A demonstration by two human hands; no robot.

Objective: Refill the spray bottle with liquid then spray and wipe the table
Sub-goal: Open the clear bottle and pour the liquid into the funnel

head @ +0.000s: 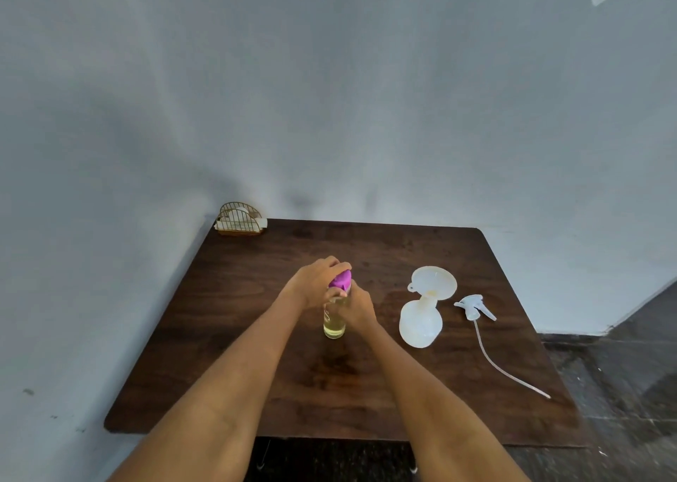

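We see a small clear bottle (334,326) standing upright near the middle of the dark wooden worktop (256,379), with a shallow layer of pale yellow liquid at its bottom. A bright pink cap (340,280) sits at its top. Our left hand (315,284) is curled over the cap from the left, its fingers wrapped across the top, so that grip is closed on the cap. Our right hand (354,307) wraps the upper part of the bottle from the right side, its grip closed around the neck just under the cap. Both hands hide the bottle's shoulder and neck, so we cannot tell whether the cap is screwed on or already loose.

Toward the right edge of the worktop stands a white, cloudy spray bottle (420,322) with a white funnel (436,283) resting in its mouth, tilted toward the back edge. We cannot make out whether there is any liquid inside it. Just beside it, nearer the right edge, the white trigger head (474,306) lies on its side, apart from the bottle, and its long thin tube (502,366) trails toward the front right corner.

At the back left corner sits a small gold wire holder (240,219) with something white in it, too small to tell what it is. The front edge of the worktop is partly hidden by our forearms.
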